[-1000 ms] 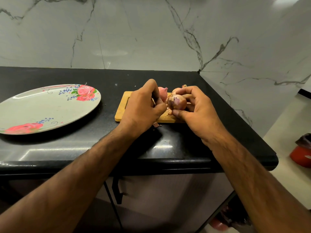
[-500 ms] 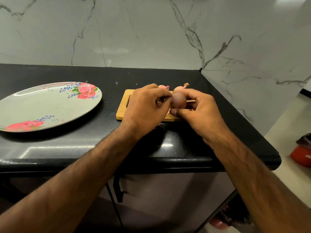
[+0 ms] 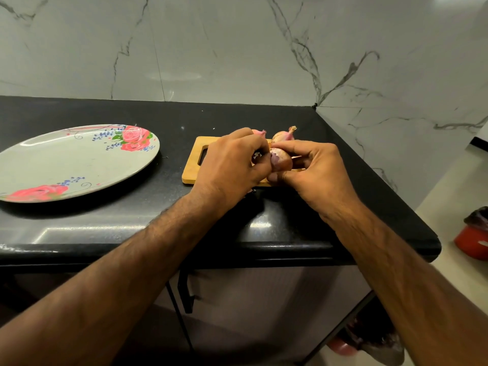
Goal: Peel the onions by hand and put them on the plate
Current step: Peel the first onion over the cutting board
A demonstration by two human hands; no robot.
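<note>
Black stone countertop (image 3: 111, 223) meeting a veined marble wall (image 3: 237, 48) at the back and on the right; its rounded front edge runs across the view and its front right corner ends beside open pale floor (image 3: 454, 186). A broad strip of bare counter lies between the front edge and the objects, and another behind them up to the wall. Large oval plate (image 3: 52, 165), grey with red roses and small blue flowers, on the left part of the counter, well apart from the board; nothing lies on it. Wooden cutting board (image 3: 191, 169) with a slot handle at its left end, right of centre on the counter, largely covered by the two hands. Right hand (image 3: 314, 173) curled around an onion in hand (image 3: 281, 161), gripping it between thumb and fingers just above the board, a patch of purple flesh showing where skin is off. Left hand (image 3: 229, 165) closed, its fingertips pinched against the left side of that onion, a pale scrap of skin at them; whether it grips the skin cannot be told. Two unpeeled onions at the board's far edge: far left onion (image 3: 260, 132), mostly hidden behind the left hand, and far right onion (image 3: 284, 134), its dry stem up. Red container (image 3: 472, 241) on the floor at the right margin, away from the counter.
</note>
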